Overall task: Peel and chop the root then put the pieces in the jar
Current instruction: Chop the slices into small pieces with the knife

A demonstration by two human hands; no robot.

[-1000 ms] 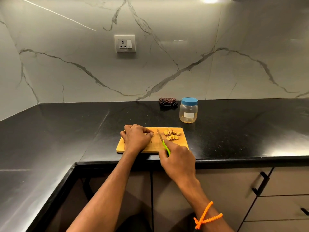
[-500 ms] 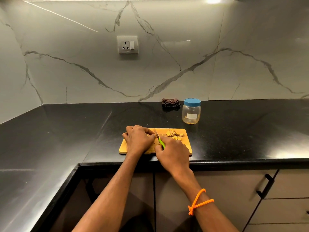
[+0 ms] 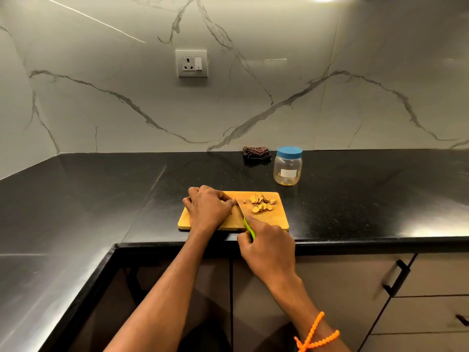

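My left hand (image 3: 206,210) curls its fingers over the root (image 3: 226,202) on the board (image 3: 276,219). Right hand (image 3: 269,246) grips the knife (image 3: 243,215); slices (image 3: 261,203) at 1 o'clock.

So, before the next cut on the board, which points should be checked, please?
1. Left hand holds the root piece down on the cutting board: ok, though the root itself is hidden under the hand.
2. Left fingers clear of the blade: cannot tell, they are very close to it.
3. Right hand grips the green knife: ok.
4. Cut slices lie apart from the blade: ok.
5. Jar ready to receive pieces: not ok, blue lid is on.
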